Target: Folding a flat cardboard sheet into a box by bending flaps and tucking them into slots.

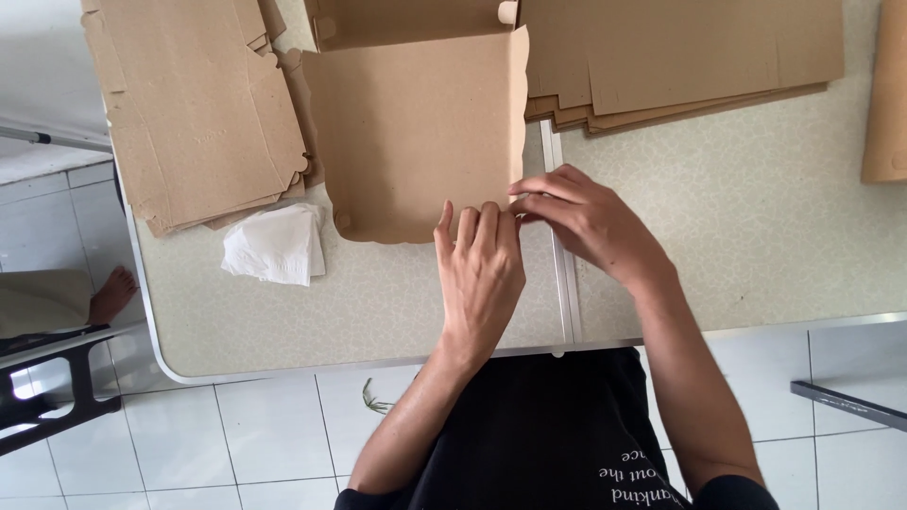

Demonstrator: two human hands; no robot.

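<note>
Box (416,132) lay flat-ish on the table (756,227), mid-top, its back wall cut off by the pic's top edge. L hand (480,269) sat on the box's near right corner, fingers (468,227) close together, pressing the card. R hand (586,222) pinched that same corner; its fingertips hid the edge, so the fold was hard to see. Card stacks (198,113) lay left & right (680,57), partly cut off. White tissue (276,246) sat near the left stack.

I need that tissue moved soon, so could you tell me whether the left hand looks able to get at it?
Probably yes: the white tissue lies uncovered on the table, left of the left hand, nothing between.
</note>
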